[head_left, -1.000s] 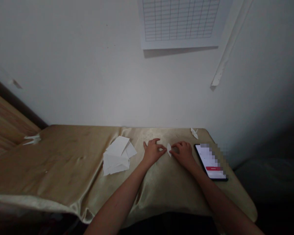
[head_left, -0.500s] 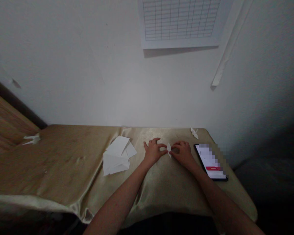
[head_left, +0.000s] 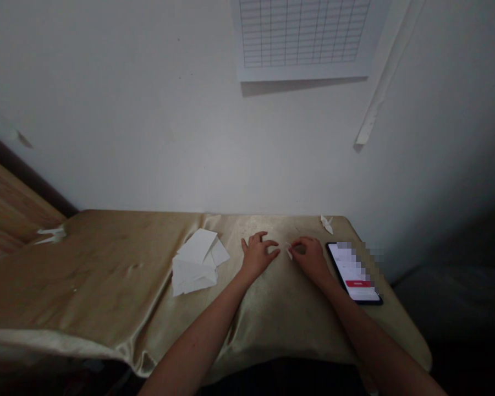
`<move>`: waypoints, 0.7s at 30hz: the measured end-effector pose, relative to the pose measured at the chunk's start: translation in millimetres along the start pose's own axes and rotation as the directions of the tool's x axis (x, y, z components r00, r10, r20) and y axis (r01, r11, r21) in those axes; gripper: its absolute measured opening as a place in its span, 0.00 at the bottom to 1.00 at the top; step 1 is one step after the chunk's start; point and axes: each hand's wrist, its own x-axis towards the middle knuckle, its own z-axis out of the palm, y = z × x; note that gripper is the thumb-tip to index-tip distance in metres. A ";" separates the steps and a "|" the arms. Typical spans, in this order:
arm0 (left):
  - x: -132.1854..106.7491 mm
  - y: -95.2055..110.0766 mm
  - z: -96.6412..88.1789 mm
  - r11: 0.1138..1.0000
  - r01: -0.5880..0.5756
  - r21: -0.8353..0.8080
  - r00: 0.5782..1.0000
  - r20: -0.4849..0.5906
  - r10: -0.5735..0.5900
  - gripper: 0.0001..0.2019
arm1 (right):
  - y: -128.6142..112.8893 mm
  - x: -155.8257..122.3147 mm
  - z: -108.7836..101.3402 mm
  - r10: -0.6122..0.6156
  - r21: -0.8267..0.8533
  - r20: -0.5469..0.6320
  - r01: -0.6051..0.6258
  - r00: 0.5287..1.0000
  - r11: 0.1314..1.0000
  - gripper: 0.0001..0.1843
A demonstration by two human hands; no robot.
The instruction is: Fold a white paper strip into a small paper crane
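Observation:
A small folded piece of white paper (head_left: 289, 252) stands on the beige satin cloth (head_left: 107, 280) between my hands. The fingertips of my right hand (head_left: 309, 258) press against its right side and partly hide it. My left hand (head_left: 258, 256) rests on the cloth with its fingers curled, holding nothing, a short gap from the paper. A loose stack of white paper sheets (head_left: 194, 263) lies to the left of my left hand.
A smartphone (head_left: 352, 272) with a pixelated lit screen lies right of my right hand. A folded paper crane (head_left: 326, 224) sits at the far edge. Another white folded paper (head_left: 51, 235) lies at the left end. A grid chart (head_left: 301, 36) hangs on the wall.
My left hand has let go of the small paper and moved a little to the left. The paper stays at my right fingertips.

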 end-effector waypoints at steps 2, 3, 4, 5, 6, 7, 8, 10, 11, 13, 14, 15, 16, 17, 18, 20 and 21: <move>0.3 0.0 0.4 1.000 0.006 -0.005 1.000 -0.013 -0.006 0.11 | -0.9 0.3 -4.0 -0.016 -0.038 -0.057 0.014 0.998 0.999 0.09; 0.4 -0.1 0.7 1.000 0.008 -0.007 1.000 -0.018 -0.008 0.11 | -1.6 0.3 -5.9 -0.040 -0.071 -0.075 0.035 0.996 0.997 0.09; 0.4 -0.1 0.9 1.000 0.011 -0.009 1.000 -0.021 -0.011 0.10 | -2.5 0.0 -7.6 -0.067 -0.109 -0.086 0.057 0.994 0.992 0.09; 0.4 -0.2 1.0 1.000 0.011 -0.012 1.000 -0.023 -0.011 0.10 | -3.6 -0.4 -9.1 -0.094 -0.148 -0.089 0.080 0.992 0.986 0.09; 0.4 -0.2 1.1 1.000 0.009 -0.014 1.000 -0.024 -0.009 0.10 | -5.0 -0.9 -10.3 -0.120 -0.184 -0.079 0.103 0.990 0.978 0.08; 0.4 -0.3 1.1 1.000 0.007 -0.015 1.000 -0.027 -0.007 0.10 | -6.6 -1.6 -11.1 -0.142 -0.216 -0.064 0.126 0.988 0.968 0.08; 0.3 -0.4 1.0 1.000 0.005 -0.015 1.000 -0.030 -0.005 0.10 | -8.2 -2.3 -11.7 -0.161 -0.242 -0.042 0.146 0.986 0.959 0.08; 0.0 -0.5 0.7 1.000 0.002 -0.013 0.999 -0.036 -0.002 0.11 | -11.2 -3.7 -12.1 -0.174 -0.281 -0.002 0.167 0.985 0.945 0.07; -0.2 -0.5 0.5 1.000 0.001 -0.011 0.999 -0.039 -0.001 0.11 | -12.5 -4.3 -11.9 -0.171 -0.290 0.014 0.168 0.985 0.942 0.07; -0.6 -0.3 0.1 1.000 -0.001 -0.010 0.999 -0.042 0.001 0.11 | -14.1 -5.0 -11.3 -0.155 -0.292 0.042 0.161 0.987 0.943 0.07; -0.8 -0.2 0.0 1.000 -0.002 -0.009 0.999 -0.044 0.002 0.11 | -14.5 -5.2 -11.1 -0.149 -0.287 0.055 0.159 0.987 0.945 0.07; -1.0 0.0 -0.2 1.000 -0.002 -0.008 0.999 -0.046 0.002 0.11 | -14.8 -5.3 -10.9 -0.145 -0.281 0.067 0.159 0.987 0.947 0.07; -1.1 0.2 -0.3 1.000 -0.002 -0.008 0.999 -0.045 0.001 0.12 | -14.9 -5.4 -10.9 -0.144 -0.275 0.075 0.159 0.987 0.948 0.07; -1.2 0.4 -0.3 1.000 -0.002 -0.008 0.999 -0.045 0.001 0.12 | -15.1 -5.4 -11.1 -0.143 -0.270 0.081 0.160 0.986 0.949 0.08; -1.3 0.6 -0.4 1.000 -0.003 -0.007 0.999 -0.045 0.003 0.12 | -15.3 -5.4 -11.5 -0.141 -0.265 0.086 0.159 0.986 0.951 0.08; -1.4 1.2 -0.7 1.000 -0.003 -0.006 0.999 -0.045 0.003 0.12 | -15.8 -5.5 -12.8 -0.134 -0.256 0.097 0.155 0.986 0.954 0.09; -1.5 1.5 -0.8 1.000 -0.003 -0.006 0.999 -0.045 0.002 0.11 | -16.2 -5.5 -13.5 -0.130 -0.254 0.105 0.153 0.986 0.955 0.09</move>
